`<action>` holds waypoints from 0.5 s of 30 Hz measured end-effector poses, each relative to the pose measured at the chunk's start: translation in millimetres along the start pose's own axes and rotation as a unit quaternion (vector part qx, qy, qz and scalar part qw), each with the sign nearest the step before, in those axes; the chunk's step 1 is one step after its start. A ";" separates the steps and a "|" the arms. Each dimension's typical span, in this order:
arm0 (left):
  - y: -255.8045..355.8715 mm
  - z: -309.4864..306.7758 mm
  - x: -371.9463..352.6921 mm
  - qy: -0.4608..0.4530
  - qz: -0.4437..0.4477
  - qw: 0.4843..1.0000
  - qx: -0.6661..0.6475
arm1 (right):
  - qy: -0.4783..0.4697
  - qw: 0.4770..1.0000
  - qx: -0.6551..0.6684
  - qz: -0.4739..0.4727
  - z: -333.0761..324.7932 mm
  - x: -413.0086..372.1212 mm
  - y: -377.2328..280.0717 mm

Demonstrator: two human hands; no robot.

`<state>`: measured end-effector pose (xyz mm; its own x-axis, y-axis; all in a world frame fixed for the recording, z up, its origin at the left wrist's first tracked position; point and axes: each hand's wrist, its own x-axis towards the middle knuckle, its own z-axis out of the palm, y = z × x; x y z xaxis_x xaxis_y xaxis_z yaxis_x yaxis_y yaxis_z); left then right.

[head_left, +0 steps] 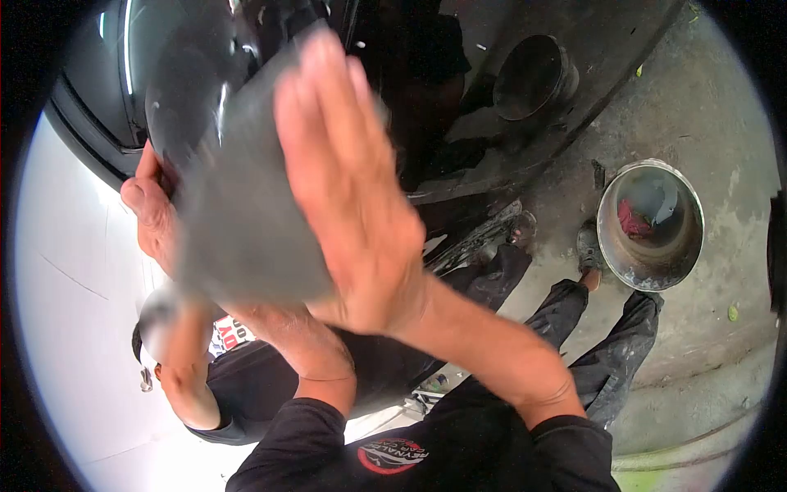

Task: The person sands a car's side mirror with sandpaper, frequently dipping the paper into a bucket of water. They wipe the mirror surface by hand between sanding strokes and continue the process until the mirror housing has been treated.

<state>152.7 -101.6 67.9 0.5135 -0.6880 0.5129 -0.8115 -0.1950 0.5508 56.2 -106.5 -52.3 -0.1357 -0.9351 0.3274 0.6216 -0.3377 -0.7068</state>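
My right hand (352,189) is blurred by motion, its fingers stretched flat along a stiff grey sheet of sandpaper (238,213). The thumb side is tucked at the sheet's lower edge, so the hand holds it. This sheet is raised close to my view and covers part of the car behind it. Farther left, my left hand (152,213) shows its thumb and a finger at the edge of a glossy, rounded black car part (184,90), gripping it. The sandpaper hides the rest of that hand and its wrist. Wet-looking spots dot the black surface.
A metal bucket (652,279) of cloudy water, with a red cloth (634,220) inside, stands on the concrete floor (713,344) at right. Its reflection shows in the car's black panel (443,90). Another person (254,394) in dark clothes is close by at lower left.
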 end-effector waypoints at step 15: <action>41.4 -6.9 -2.5 -0.050 0.056 0.995 0.068 | 0.018 1.000 -0.020 0.003 -12.1 12.4 -23.2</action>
<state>119.8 -103.1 94.0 0.3924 -0.7752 0.4951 -0.8962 -0.2011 0.3955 30.8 -111.6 -39.4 -0.1607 -0.9402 0.3005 0.5918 -0.3354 -0.7330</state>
